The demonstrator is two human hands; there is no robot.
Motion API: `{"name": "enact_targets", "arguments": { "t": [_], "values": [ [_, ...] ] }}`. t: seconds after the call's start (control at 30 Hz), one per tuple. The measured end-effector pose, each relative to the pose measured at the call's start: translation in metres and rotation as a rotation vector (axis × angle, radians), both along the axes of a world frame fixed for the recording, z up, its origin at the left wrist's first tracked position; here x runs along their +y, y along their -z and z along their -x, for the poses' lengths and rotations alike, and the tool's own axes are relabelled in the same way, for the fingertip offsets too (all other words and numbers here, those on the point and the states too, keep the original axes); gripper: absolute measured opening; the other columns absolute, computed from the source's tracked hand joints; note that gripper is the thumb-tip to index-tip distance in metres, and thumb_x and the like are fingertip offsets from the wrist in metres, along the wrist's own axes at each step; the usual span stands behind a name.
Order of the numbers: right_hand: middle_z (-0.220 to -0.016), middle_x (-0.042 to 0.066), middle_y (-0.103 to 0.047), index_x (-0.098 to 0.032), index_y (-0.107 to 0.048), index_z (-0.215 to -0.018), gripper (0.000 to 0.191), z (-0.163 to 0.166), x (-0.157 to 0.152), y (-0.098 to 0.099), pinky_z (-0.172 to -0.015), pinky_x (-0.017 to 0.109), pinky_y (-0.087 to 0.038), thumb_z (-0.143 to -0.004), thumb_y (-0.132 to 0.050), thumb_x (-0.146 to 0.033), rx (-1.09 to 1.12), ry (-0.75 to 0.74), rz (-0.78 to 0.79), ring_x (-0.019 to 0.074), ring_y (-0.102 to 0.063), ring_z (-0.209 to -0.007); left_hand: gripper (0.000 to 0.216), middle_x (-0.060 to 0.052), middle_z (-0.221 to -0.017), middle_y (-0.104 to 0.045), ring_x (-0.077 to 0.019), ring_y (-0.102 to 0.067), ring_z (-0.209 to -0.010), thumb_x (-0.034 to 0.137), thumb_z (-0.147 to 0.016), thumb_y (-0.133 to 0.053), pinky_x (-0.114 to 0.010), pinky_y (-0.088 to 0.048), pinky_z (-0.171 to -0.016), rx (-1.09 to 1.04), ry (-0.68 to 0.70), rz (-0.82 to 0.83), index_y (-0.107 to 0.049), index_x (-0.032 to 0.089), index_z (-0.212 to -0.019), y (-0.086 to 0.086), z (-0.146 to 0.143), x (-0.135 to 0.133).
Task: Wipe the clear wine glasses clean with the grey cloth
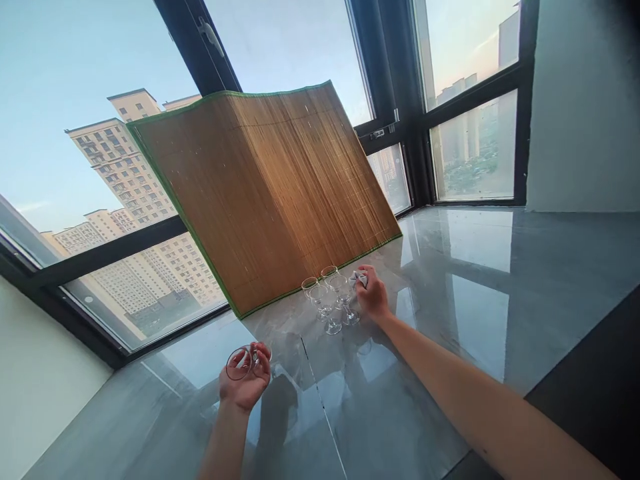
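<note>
My left hand (pixel 246 385) is closed around a clear stemmed glass (pixel 239 363), which lies tilted on its side above the tiled surface, its round rim toward the left. My right hand (pixel 373 293) grips a crumpled whitish cloth (pixel 359 279); part of it is hidden by the fingers. Just left of that hand, several clear stemmed glasses (pixel 333 325) stand upright in a close group on the shiny grey tiles. Whether the cloth touches the nearest glass I cannot tell.
Behind the glasses a brown bamboo mat (pixel 280 193) with green edging leans against the dark window frame (pixel 395 87). The glossy grey tiled ledge (pixel 450 267) mirrors the windows. A white wall (pixel 583 120) rises at the right, and a dark edge (pixel 590 373) borders the ledge.
</note>
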State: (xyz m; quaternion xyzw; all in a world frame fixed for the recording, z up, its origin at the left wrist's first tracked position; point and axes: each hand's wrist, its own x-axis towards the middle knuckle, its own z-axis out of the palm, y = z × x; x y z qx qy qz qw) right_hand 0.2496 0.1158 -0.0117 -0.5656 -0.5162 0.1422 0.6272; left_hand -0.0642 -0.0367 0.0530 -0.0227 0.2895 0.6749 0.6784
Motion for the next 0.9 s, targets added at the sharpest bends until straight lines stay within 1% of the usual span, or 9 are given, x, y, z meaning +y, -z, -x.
{"name": "enact_targets", "arguments": {
  "t": [0.13,0.23,0.3,0.4,0.47,0.53,0.63,0.77,0.9],
  "values": [
    [-0.095,0.004,-0.073,-0.025,-0.055,-0.122,0.041,0.000,0.000,0.000,-0.067,0.028,-0.043,-0.081,-0.049,-0.020,0.002,0.005,-0.015,0.0213,-0.065,-0.075,0.021,-0.008,-0.085,-0.061,-0.0156,-0.067,-0.078,0.008,-0.079,-0.045,-0.026,-0.060,-0.062,0.025,-0.067,-0.060,-0.061,0.013,-0.092,0.008,0.004,-0.007],
    [-0.095,0.004,-0.073,-0.025,-0.055,-0.121,0.040,-0.001,0.000,-0.001,-0.066,0.028,-0.042,-0.081,-0.049,-0.020,-0.007,0.008,-0.016,0.0216,-0.065,-0.076,0.035,-0.012,-0.096,-0.064,-0.0167,-0.068,-0.083,0.012,-0.085,-0.043,-0.028,-0.061,-0.065,0.023,-0.098,-0.170,-0.062,0.012,-0.115,0.008,0.000,-0.009],
    [-0.095,0.005,-0.073,-0.025,-0.055,-0.121,0.040,-0.001,0.000,0.000,-0.065,0.027,-0.042,-0.081,-0.049,-0.020,-0.012,0.010,-0.006,0.0216,-0.065,-0.075,0.045,-0.018,-0.114,-0.063,-0.0192,-0.069,-0.094,0.015,-0.087,-0.042,-0.029,-0.062,-0.069,0.009,-0.097,-0.249,-0.056,0.012,-0.131,0.007,-0.002,-0.010],
    [-0.094,0.005,-0.073,-0.024,-0.055,-0.122,0.041,-0.001,0.001,0.000,-0.064,0.027,-0.041,-0.082,-0.049,-0.021,-0.021,0.001,-0.008,0.0217,-0.065,-0.074,0.056,-0.026,-0.144,-0.047,-0.0257,-0.065,-0.115,0.022,-0.090,-0.043,-0.035,-0.062,-0.078,-0.011,-0.081,-0.332,-0.044,0.013,-0.145,0.003,-0.004,-0.012],
    [-0.094,0.005,-0.073,-0.024,-0.055,-0.122,0.041,-0.001,0.002,0.000,-0.065,0.028,-0.041,-0.082,-0.049,-0.021,-0.027,-0.001,-0.015,0.0221,-0.065,-0.075,0.061,-0.028,-0.154,-0.036,-0.0296,-0.059,-0.126,0.027,-0.090,-0.043,-0.039,-0.061,-0.085,-0.019,-0.065,-0.359,-0.038,0.012,-0.149,0.002,-0.005,-0.013],
    [-0.093,0.005,-0.073,-0.024,-0.055,-0.122,0.040,-0.001,0.002,-0.001,-0.065,0.028,-0.041,-0.082,-0.048,-0.021,-0.031,0.006,-0.009,0.0224,-0.065,-0.075,0.064,-0.027,-0.156,-0.032,-0.0311,-0.054,-0.131,0.029,-0.091,-0.041,-0.042,-0.059,-0.089,-0.027,-0.048,-0.370,-0.033,0.013,-0.152,0.002,-0.005,-0.013],
    [-0.091,0.005,-0.073,-0.023,-0.054,-0.122,0.041,-0.001,0.001,-0.002,-0.065,0.028,-0.041,-0.082,-0.047,-0.021,-0.038,0.012,0.008,0.0227,-0.065,-0.073,0.063,-0.026,-0.157,-0.032,-0.0310,-0.053,-0.133,0.030,-0.092,-0.039,-0.043,-0.059,-0.090,-0.056,-0.046,-0.367,-0.031,0.014,-0.153,0.002,-0.004,-0.013],
    [-0.094,0.006,-0.073,-0.024,-0.054,-0.122,0.041,-0.002,0.001,-0.001,-0.067,0.029,-0.043,-0.082,-0.048,-0.021,-0.035,0.014,-0.012,0.0227,-0.065,-0.073,0.063,-0.027,-0.153,-0.038,-0.0293,-0.058,-0.127,0.029,-0.093,-0.036,-0.043,-0.059,-0.090,-0.092,-0.075,-0.330,-0.031,0.008,-0.152,0.003,-0.001,-0.012],
    [-0.097,0.007,-0.073,-0.025,-0.054,-0.123,0.042,-0.003,0.003,0.001,-0.068,0.030,-0.045,-0.082,-0.049,-0.022,-0.023,0.022,-0.014,0.0240,-0.066,-0.077,0.070,-0.030,-0.151,-0.039,-0.0308,-0.059,-0.125,0.028,-0.091,-0.032,-0.046,-0.061,-0.087,-0.092,-0.097,-0.299,-0.021,0.002,-0.154,0.007,0.004,-0.009]
  ]
}}
